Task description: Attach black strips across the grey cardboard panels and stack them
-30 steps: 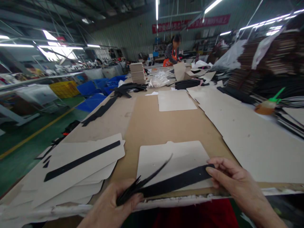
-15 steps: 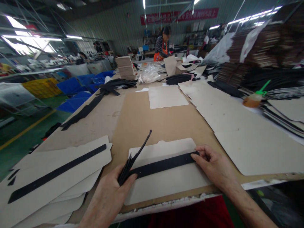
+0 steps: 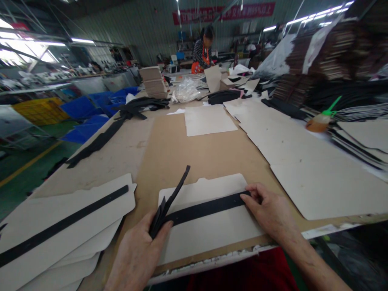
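Observation:
A long black strip point(image 3: 209, 207) lies across a pale cardboard panel point(image 3: 209, 238) in front of me. My left hand point(image 3: 142, 246) is closed around a bundle of black strips point(image 3: 160, 216), one of which sticks up and to the right. Its thumb also presses the left end of the strip on the panel. My right hand point(image 3: 269, 208) pinches that strip's right end between thumb and fingers. To the left, another black strip point(image 3: 69, 220) rests on a fanned pile of similar pale panels point(image 3: 91, 246).
Large pale sheets point(image 3: 327, 178) overlap along the right side. A bottle of amber liquid point(image 3: 318, 122) with a green nozzle stands there. A pale sheet point(image 3: 210, 120) lies farther up the table, with black strips point(image 3: 100, 139) along the left edge. A person point(image 3: 202, 52) works at the far end.
The view has shifted slightly, so the table and panels appear a little farther left. Both hands keep their hold on the strip's ends, with little visible movement.

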Demonstrator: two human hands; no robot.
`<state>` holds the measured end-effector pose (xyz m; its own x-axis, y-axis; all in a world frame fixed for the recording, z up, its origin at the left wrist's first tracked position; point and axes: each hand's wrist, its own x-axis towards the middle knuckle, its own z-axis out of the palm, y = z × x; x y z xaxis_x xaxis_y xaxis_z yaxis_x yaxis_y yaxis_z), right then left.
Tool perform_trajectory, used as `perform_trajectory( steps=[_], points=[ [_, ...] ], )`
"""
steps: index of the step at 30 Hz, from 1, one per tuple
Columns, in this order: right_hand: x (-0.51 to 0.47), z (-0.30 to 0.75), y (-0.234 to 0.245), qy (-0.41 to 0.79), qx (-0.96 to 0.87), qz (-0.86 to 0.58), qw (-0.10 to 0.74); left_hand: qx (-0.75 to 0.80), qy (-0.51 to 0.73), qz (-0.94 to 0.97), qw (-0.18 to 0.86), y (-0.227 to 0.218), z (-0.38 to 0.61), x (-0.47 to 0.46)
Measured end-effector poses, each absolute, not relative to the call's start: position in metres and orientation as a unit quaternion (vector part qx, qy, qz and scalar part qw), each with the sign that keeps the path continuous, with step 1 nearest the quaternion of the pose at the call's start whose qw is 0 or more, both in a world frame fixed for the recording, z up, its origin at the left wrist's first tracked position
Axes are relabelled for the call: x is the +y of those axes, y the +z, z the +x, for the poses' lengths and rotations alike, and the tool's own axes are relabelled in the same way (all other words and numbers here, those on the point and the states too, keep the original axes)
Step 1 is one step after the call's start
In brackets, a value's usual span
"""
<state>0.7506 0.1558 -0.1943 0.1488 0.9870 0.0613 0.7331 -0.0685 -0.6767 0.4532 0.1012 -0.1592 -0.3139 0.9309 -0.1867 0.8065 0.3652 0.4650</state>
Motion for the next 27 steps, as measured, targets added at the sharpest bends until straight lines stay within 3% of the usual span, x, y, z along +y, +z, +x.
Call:
perform_trajectory(
  steps=[15, 21, 27],
  points=[
    [0.156, 0.748, -0.198, 0.142, -0.664, -0.687, 0.258, 0.806, 0.140, 0.529, 0.227, -0.157, 0.457, 0.101],
    [0.151, 0.749, -0.209, 0.071, -0.710, -0.643, 0.277, 0.746, 0.226, 0.580, 0.236, -0.139, 0.463, 0.078],
    [0.153, 0.759, -0.232, 0.038, -0.726, -0.647, 0.228, 0.729, 0.234, 0.596, 0.241, -0.131, 0.462, 0.074]
  ],
)
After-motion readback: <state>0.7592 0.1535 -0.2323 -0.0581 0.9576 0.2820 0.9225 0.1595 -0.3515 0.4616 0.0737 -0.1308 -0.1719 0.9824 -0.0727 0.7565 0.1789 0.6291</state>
